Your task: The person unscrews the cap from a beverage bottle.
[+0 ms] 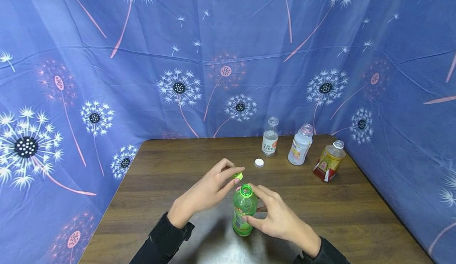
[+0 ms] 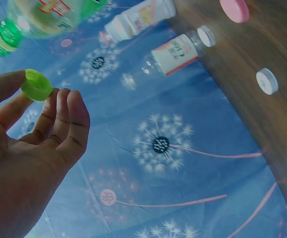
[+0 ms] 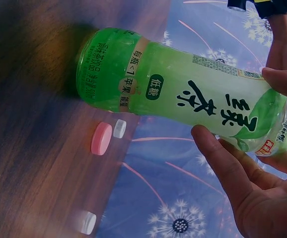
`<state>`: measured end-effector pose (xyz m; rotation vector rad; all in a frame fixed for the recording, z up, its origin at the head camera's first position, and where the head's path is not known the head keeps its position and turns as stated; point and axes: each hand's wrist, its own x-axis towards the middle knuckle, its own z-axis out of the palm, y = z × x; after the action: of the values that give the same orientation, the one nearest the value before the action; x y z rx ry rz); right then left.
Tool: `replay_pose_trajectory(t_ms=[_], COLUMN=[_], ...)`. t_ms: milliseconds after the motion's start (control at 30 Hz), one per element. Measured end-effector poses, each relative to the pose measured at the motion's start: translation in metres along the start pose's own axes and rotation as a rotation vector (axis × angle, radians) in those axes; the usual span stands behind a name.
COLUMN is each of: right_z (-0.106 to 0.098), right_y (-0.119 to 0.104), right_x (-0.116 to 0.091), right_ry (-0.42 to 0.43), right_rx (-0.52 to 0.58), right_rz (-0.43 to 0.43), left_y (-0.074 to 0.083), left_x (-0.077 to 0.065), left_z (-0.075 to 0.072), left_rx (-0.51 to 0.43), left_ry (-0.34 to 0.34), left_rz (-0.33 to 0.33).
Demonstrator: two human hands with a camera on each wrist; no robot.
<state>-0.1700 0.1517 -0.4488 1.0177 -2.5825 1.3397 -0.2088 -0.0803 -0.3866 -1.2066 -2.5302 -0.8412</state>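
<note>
A green plastic bottle, its mouth uncapped, stands upright on the wooden table. My right hand holds it from the right, with the thumb on the near side and the fingers near its shoulder. In the right wrist view the label of the bottle faces the camera. Just up and left of the open mouth, my left hand pinches a lime-green bottle cap between thumb and finger. The hollow underside of this cap shows in the left wrist view.
At the back right stand a clear bottle, a white bottle and a bottle with a yellow-red label, all uncapped. A white cap, a pink cap and another white cap lie on the table. Blue dandelion-print cloth hangs around.
</note>
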Motion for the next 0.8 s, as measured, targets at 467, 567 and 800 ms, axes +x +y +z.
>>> replay_pose_trajectory(t_ms=[467,567,800], right_z=[0.002,0.001,0.002], right_y=[0.001,0.001,0.002], right_x=[-0.001,-0.002,-0.002], right_ry=[0.007,0.010,0.021], right_rx=[-0.019,-0.023,-0.024], right_rz=[0.019,0.015,-0.008], left_y=[0.025,0.027,0.031], left_x=[-0.003,-0.003,-0.003], left_z=[-0.004,-0.002,0.001], left_rx=[0.049,0.041,0.050], left_ry=[0.014,0.005,-0.017], left_rz=[0.104,0.120,0.137])
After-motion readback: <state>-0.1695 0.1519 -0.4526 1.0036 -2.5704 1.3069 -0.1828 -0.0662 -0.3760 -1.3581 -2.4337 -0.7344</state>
